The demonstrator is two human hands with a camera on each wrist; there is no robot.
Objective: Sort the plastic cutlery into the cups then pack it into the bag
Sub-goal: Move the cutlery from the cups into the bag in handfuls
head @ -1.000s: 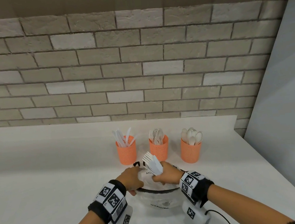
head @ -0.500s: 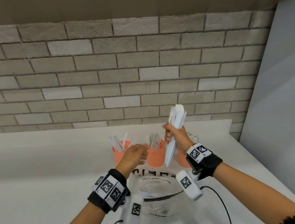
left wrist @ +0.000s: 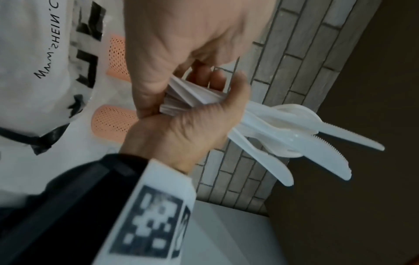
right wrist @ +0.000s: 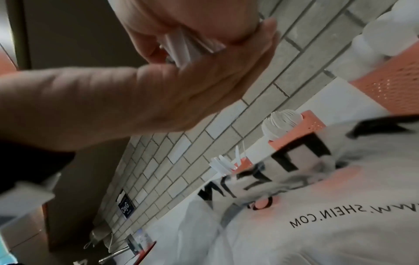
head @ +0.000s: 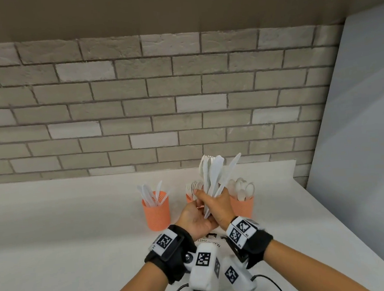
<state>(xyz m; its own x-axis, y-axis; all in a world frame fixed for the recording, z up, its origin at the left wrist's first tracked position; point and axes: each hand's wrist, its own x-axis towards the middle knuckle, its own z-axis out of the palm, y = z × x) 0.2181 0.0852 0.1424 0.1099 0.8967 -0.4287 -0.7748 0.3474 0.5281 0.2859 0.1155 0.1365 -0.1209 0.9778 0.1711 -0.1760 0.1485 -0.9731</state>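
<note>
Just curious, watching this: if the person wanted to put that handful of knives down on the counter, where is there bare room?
Bare counter stretches left of the knife cup, and a narrower strip lies right of the spoon cup. It is crowded in the middle: three cups in a row, the bag before them, both hands above.

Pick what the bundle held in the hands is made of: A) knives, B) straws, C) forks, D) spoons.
A: the bundle that the right hand grips shows flat blades with serrated edges, seen plainly in the left wrist view.

Three cups (head: 157,213) crowd mid-counter; the left counter (head: 55,236) seems open.
</note>
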